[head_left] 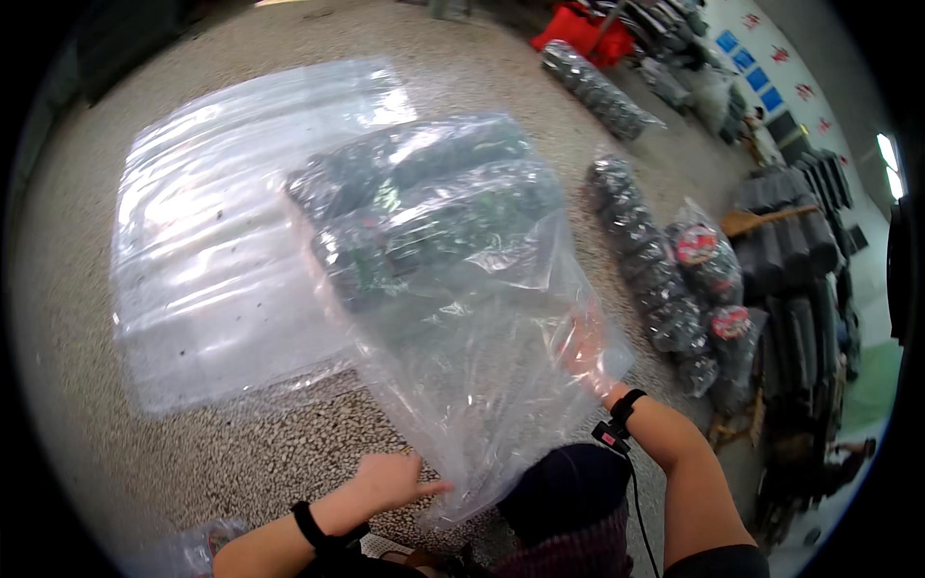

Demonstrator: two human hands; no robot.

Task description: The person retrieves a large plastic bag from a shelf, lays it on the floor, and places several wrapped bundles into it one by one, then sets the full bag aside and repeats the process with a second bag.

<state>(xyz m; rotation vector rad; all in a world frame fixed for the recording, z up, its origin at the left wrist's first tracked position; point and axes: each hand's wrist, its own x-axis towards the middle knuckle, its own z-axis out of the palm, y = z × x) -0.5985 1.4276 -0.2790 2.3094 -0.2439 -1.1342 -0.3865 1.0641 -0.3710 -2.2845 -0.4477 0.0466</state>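
A large clear plastic bag stretches in front of me, its loose open end toward my body. Inside its far part lie bundled dark grey and green goods, their exact kind blurred by the shiny film. My left hand is at the bag's near left corner, with thumb and forefinger closed at its edge. On the bag's right side is my right hand, partly seen through the film and closed on the loose plastic; its fingertips are not clear. Each wrist wears a black band.
Flat clear plastic sheets lie on the speckled floor at left. To the right are long wrapped rolls, filled bags with red labels and stacked dark grey rolls. A red bag is farther back.
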